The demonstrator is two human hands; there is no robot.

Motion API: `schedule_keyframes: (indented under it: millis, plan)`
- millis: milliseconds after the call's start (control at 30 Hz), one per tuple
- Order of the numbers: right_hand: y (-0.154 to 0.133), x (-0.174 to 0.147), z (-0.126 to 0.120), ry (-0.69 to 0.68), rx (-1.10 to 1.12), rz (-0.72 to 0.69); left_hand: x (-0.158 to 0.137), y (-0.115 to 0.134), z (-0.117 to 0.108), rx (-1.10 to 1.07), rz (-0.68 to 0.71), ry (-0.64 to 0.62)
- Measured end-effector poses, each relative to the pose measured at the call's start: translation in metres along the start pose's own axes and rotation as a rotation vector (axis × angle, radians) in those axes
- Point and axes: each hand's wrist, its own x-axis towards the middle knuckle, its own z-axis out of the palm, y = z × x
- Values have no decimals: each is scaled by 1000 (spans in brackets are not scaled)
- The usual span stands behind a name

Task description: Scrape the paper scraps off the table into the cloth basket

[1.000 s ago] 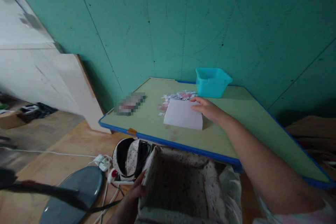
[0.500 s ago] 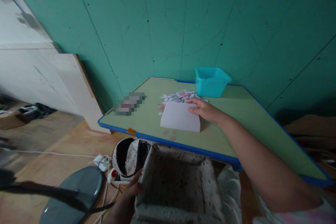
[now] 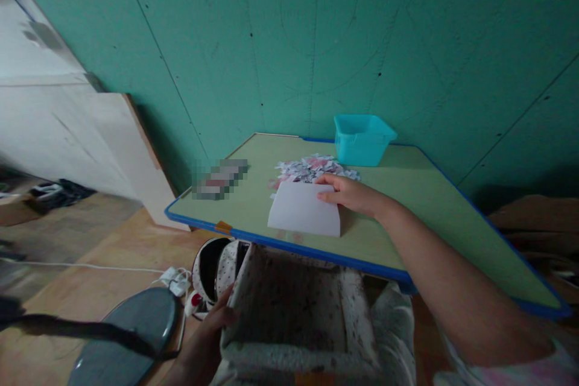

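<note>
My right hand (image 3: 337,190) pinches the upper right edge of a white sheet of paper (image 3: 304,210), which bows slightly over the table near its front edge. Just behind the sheet lies a heap of small white and pink paper scraps (image 3: 312,166). Below the table edge, my left hand (image 3: 221,313) grips the left rim of a fabric-lined box (image 3: 289,307), patterned with dark specks. The box is tilted with its open side towards me, and some of the left fingers are hidden behind its wall.
A turquoise plastic bin (image 3: 362,142) stands at the back of the blue-edged table (image 3: 389,217), against a green wall. A blurred-out item (image 3: 221,180) lies at the left. Below are a dotted bag (image 3: 221,268), white cables with a plug block (image 3: 175,280) and a grey round base (image 3: 126,338).
My right hand has drawn the sheet slightly towards me and left, nearer the table's front edge. The box and my left hand have shifted a little left.
</note>
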Motion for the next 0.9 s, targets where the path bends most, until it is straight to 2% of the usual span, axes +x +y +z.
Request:
schedule_keyframes:
  millis: [167,400,533,633,767,900]
  plan:
    - [-1,-1,2,-23,3,11,3,-3,-6,13,0,28]
    - [0,1,2,-42,31,7,-2,-3,-1,27,-2,17]
    - [0,0,1,-44,67,17,5,-8,-9,22,5,9]
    - [0,0,0,-63,65,29,9,-10,-15,13,11,52]
    - [-1,0,0,-83,59,47,5,-7,-9,2,6,90]
    - [-1,-1,-1,-100,92,60,-2,-3,1,0,-4,54]
